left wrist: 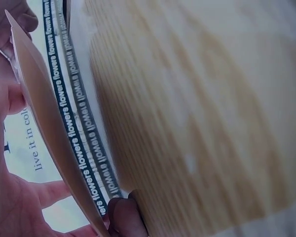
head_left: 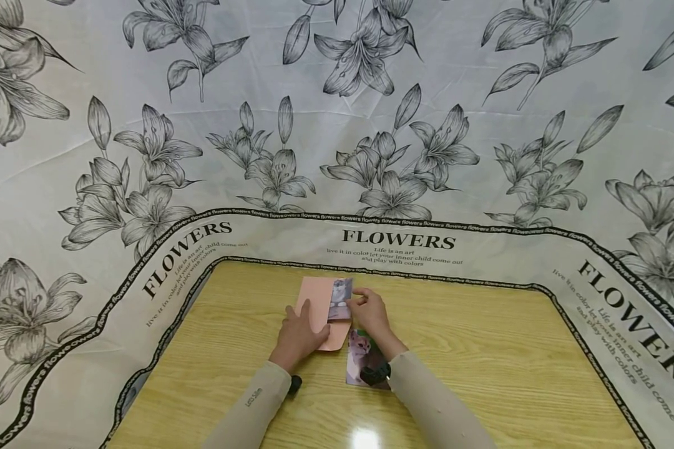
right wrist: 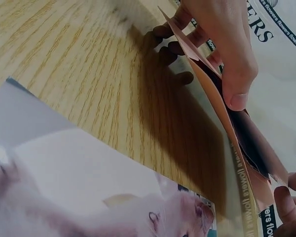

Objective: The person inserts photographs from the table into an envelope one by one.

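A pink envelope (head_left: pixel 313 296) is tilted up off the table, with its opening toward the right. My left hand (head_left: pixel 299 337) grips it; in the right wrist view the thumb lies over the opening side and the other fingers reach behind the envelope (right wrist: pixel 212 96). A photo card (head_left: pixel 341 296) with a pale animal picture sits partway in the opening. My right hand (head_left: pixel 372 313) pinches this card's outer edge between thumb and fingertips (right wrist: pixel 285 202). A second photo card (head_left: pixel 362 352), showing a pinkish cat-like animal, lies on the table below the right hand, partly covered by the right wrist.
The wooden table (head_left: pixel 483 349) extends on both sides of the hands. A white cloth (head_left: pixel 393 240) printed with flowers and lettering hangs behind and around its edges. Dark wrist-worn devices (head_left: pixel 295 385) show at the cuffs.
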`<state>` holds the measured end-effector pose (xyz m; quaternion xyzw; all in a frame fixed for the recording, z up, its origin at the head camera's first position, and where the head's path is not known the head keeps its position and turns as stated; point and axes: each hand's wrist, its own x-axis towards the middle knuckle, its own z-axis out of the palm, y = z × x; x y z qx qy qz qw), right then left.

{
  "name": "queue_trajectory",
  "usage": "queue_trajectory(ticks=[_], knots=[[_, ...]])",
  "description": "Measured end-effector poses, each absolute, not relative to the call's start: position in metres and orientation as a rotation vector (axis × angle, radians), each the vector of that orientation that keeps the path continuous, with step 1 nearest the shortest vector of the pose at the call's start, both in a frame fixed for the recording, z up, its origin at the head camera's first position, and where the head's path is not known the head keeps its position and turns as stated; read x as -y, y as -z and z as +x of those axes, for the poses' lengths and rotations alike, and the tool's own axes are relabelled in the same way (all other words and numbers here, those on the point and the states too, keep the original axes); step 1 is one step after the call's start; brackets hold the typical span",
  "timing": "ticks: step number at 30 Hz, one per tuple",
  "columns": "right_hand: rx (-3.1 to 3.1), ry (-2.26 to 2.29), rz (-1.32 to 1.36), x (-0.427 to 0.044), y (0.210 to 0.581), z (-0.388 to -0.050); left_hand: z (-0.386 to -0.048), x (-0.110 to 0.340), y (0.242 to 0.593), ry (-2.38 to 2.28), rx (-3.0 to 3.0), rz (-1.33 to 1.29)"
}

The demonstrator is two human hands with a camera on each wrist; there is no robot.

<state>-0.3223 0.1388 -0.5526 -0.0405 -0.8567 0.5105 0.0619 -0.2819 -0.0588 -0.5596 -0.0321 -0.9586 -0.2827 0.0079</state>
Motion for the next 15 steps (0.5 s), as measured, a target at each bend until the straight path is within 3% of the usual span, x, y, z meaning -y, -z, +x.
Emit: queue_trajectory(ticks=[15], knots=[[2.596, -1.523, -0.097, -0.126, 0.558, -0.325, -0.284, 0.059, 0.562, 0.879, 2.995, -0.088]])
